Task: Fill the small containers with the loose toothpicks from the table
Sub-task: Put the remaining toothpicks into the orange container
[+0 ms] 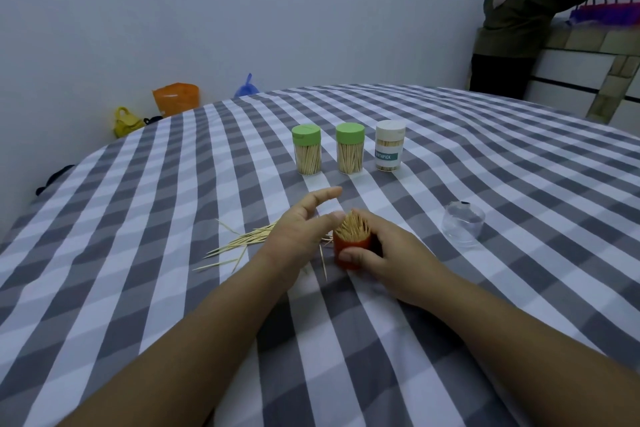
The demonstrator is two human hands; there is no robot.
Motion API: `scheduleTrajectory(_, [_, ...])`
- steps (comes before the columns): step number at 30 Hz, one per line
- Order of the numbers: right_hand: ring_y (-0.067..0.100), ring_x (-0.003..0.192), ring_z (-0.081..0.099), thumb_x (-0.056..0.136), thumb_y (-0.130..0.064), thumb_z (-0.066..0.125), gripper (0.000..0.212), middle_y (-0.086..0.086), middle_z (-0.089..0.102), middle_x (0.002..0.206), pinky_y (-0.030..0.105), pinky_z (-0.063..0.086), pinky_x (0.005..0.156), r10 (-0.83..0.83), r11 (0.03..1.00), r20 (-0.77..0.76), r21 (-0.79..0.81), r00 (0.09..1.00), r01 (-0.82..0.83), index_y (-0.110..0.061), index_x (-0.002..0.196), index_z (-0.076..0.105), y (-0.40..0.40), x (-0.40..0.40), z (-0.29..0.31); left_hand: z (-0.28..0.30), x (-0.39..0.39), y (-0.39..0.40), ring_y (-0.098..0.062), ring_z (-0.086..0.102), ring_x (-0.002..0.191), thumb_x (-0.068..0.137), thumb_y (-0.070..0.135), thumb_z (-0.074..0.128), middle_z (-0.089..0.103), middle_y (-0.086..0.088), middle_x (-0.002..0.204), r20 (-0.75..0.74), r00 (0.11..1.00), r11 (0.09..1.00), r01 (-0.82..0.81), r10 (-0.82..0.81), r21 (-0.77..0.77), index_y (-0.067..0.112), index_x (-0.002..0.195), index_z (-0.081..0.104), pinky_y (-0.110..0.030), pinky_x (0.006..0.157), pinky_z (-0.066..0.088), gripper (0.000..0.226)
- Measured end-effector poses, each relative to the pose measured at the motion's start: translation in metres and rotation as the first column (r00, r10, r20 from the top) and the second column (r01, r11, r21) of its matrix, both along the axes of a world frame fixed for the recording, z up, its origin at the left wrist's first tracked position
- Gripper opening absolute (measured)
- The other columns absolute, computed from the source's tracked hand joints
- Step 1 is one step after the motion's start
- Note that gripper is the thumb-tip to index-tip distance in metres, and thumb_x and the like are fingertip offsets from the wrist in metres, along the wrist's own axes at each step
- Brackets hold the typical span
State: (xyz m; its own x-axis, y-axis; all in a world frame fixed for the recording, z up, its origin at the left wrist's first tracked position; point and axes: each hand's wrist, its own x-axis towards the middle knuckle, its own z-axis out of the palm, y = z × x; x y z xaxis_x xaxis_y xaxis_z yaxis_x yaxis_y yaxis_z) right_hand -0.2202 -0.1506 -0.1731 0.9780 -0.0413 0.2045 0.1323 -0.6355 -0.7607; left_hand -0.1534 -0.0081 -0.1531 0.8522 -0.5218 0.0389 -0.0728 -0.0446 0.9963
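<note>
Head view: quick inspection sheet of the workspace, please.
Surface: checked cloth over the table.
Job's things: red container full of toothpicks; loose toothpicks lying left of it; three capped full jars behind; clear cap lying to the right.
Clutter: nothing seen.
Grippers: right hand grips the red container; left hand touches the toothpick tops.
Cables: nothing seen.
Surroundings: bags by the wall; a person at a counter.

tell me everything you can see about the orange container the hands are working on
The orange container is a small, opaque, plastic-looking cylinder standing on the checked tablecloth, tipped slightly toward the camera. Its top is open, with no lid, and a dense bundle of toothpicks sticks out above the rim. The right hand grips its side, thumb across the front. The left hand's thumb touches the toothpick tips. Loose toothpicks lie beside it.
</note>
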Motion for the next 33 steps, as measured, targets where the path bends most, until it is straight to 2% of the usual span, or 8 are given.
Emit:
scheduleTrajectory(3, [0.002,0.101,0.053,0.086,-0.029,0.067,0.038,-0.019,0.057,0.106,0.011,0.039,0.081,0.011,1.000,-0.046,-0.008,0.999,-0.011,-0.035,0.119,0.047,-0.006,-0.001,0.006,0.006,0.003,0.006,-0.001,0.055,0.103,0.093,0.036,0.054,0.061,0.014,0.107,0.127,0.992,0.993,-0.017,0.002,0.114,0.034,0.108,0.061,-0.020,0.086,0.043,0.017])
scheduleTrajectory(5, [0.002,0.107,0.053,0.084,-0.028,0.069,0.051,-0.018,0.057,0.113,0.012,0.039,0.087,-0.001,1.000,-0.097,0.012,0.995,0.002,-0.034,0.129,0.047,-0.014,-0.002,0.009,0.010,0.008,0.012,-0.002,0.056,0.086,0.093,0.042,0.052,0.062,0.015,0.086,0.314,0.949,0.951,-0.121,0.027,0.283,0.028,0.091,0.063,-0.024,0.078,0.045,0.018])
scheduleTrajectory(9, [0.010,0.112,0.057,0.077,-0.031,0.076,0.056,-0.011,0.062,0.120,0.035,0.043,0.103,-0.018,0.999,-0.181,0.026,0.983,0.023,-0.034,0.128,0.052,-0.034,0.000,0.013,0.008,0.020,0.018,-0.012,0.054,0.074,0.079,0.072,0.047,0.060,0.005,0.067,0.529,0.823,0.489,-0.381,-0.207,0.784,0.023,0.063,0.058,-0.040,0.088,0.036,0.053])
scheduleTrajectory(11, [0.008,0.111,0.057,0.077,-0.028,0.076,0.053,-0.015,0.062,0.115,0.034,0.042,0.104,-0.015,0.998,-0.201,0.052,0.979,0.026,-0.037,0.123,0.053,-0.040,-0.001,0.014,0.005,0.021,0.016,-0.010,0.054,0.083,0.074,0.075,0.052,0.063,0.008,0.073,0.478,0.832,0.396,-0.353,-0.283,0.848,0.025,0.066,0.062,-0.040,0.091,0.031,0.052])
scheduleTrajectory(19, [-0.008,0.091,0.055,0.080,-0.020,0.073,0.048,-0.027,0.055,0.096,0.010,0.042,0.076,-0.016,0.995,-0.230,0.092,0.973,0.038,-0.044,0.112,0.046,-0.041,-0.002,0.018,0.000,0.020,0.013,-0.010,0.046,0.096,0.090,0.043,0.056,0.059,0.011,0.100,0.626,0.697,0.499,-0.428,-0.348,0.753,0.034,0.101,0.070,-0.034,0.087,0.032,0.021])
scheduleTrajectory(24, [0.006,0.111,0.054,0.079,-0.023,0.074,0.062,-0.018,0.057,0.112,0.024,0.042,0.098,-0.038,0.995,-0.221,0.084,0.975,0.058,-0.031,0.134,0.046,-0.039,-0.003,0.018,-0.013,0.013,0.003,-0.015,0.025,0.133,0.092,0.048,0.049,0.035,0.010,0.145,0.669,0.602,0.586,-0.374,-0.437,0.719,0.039,0.128,0.052,-0.037,0.104,0.021,0.038])
scheduleTrajectory(28, [0.013,0.120,0.052,0.078,-0.030,0.074,0.067,-0.008,0.054,0.131,0.038,0.043,0.105,-0.060,0.995,-0.218,0.063,0.974,0.075,-0.031,0.138,0.043,-0.034,-0.002,0.015,-0.014,0.016,-0.003,-0.018,0.016,0.140,0.094,0.049,0.047,0.026,0.009,0.152,0.665,0.596,0.539,-0.413,-0.450,0.734,0.037,0.118,0.060,-0.041,0.108,0.017,0.030])
scheduleTrajectory(33, [0.015,0.121,0.048,0.084,-0.030,0.068,0.064,-0.007,0.051,0.135,0.030,0.041,0.103,-0.091,0.995,-0.167,0.030,0.982,0.097,-0.028,0.141,0.039,-0.020,-0.002,0.012,-0.009,0.031,0.017,-0.018,0.024,0.133,0.091,0.047,0.051,0.037,0.008,0.142,0.687,0.621,0.462,-0.517,-0.378,0.721,0.033,0.106,0.065,-0.040,0.105,0.022,0.025])
